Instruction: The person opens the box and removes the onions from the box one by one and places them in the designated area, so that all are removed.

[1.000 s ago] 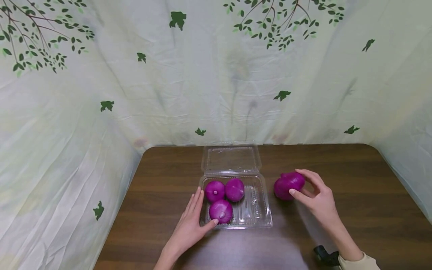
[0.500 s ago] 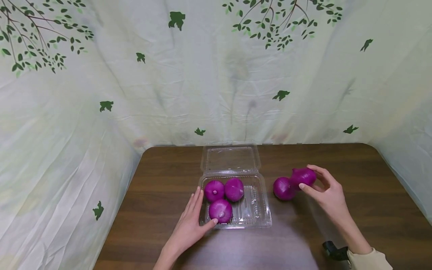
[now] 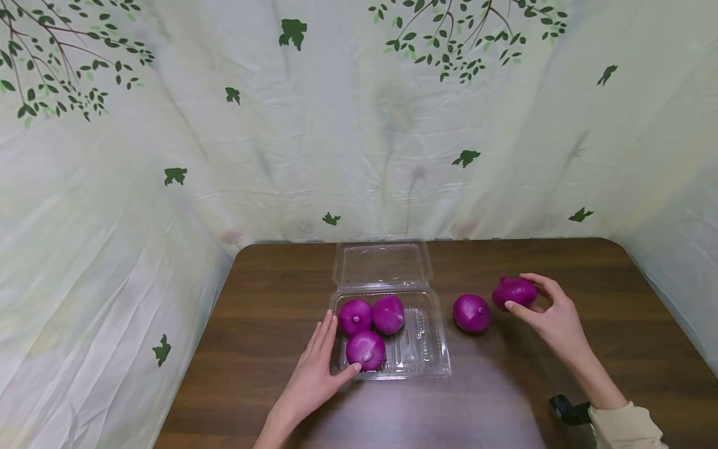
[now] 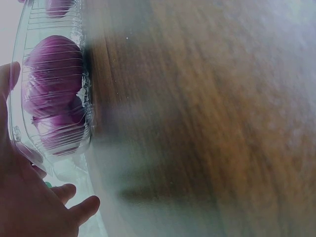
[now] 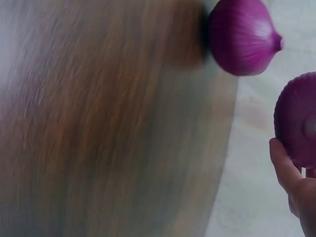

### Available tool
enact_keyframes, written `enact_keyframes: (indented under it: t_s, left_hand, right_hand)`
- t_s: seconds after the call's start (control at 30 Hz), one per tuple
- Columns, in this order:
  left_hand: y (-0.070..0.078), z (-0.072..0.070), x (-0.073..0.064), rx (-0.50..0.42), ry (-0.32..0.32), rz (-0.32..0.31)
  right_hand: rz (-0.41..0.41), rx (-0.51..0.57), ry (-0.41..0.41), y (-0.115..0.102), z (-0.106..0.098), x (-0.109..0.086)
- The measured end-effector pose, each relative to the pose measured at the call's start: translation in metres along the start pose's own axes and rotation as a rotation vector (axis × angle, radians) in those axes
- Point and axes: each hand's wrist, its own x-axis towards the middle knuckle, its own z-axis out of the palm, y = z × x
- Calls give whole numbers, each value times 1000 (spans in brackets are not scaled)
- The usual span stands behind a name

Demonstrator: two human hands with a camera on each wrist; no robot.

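Gripping held red onion (image 3: 514, 293) in R hand (image 3: 555, 315) — pinching it at R end betw. thumb and fingers, holding it apparently off wood-grain table (image 3: 269, 299). Seeing loose red onion (image 3: 472, 313) on table just L of that one, apart from it, betw. it and clear plastic clamshell container (image 3: 444, 337).

Resting L hand (image 3: 316, 374) along container's L side — touching wall w/ fingers straight and relaxed, pointing thumb across front L corner, right by front red onion (image 3: 366, 350); can't tell if touching that onion.

Counting three onions inside container, clustering close in its L part: front one, plus rear-left red onion (image 3: 356, 317) and rear-right red onion (image 3: 388, 314) behind. Seeing bare container floor on R. Finding hinged lid (image 3: 383, 265) folded back twd. far table edge.

Noting black wrist device (image 3: 569, 411) and cream sleeve (image 3: 622, 430) on R arm; pale curtain (image 3: 392, 125) w/ green leaf print behind table.
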Motion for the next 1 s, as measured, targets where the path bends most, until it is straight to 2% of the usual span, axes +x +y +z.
enact_keyframes:
  t_s: [0.3,0.5,0.77,1.0]
  left_hand:
    - [0,-1,-1,-2,-3,-8]
    - [0,0,-1,-4,-8,-20]
    - [1,0,-1,-3,-11,-18]
    - [0,1,0,-1,-15,-23]
  right_hand:
    - [33,-78,-81,13,-3,10]
    - [34,-94,-97,22,-4,14]
    - [58,-192,-128,35,-6,13]
    - [67,-160,-141,38,-8,9]
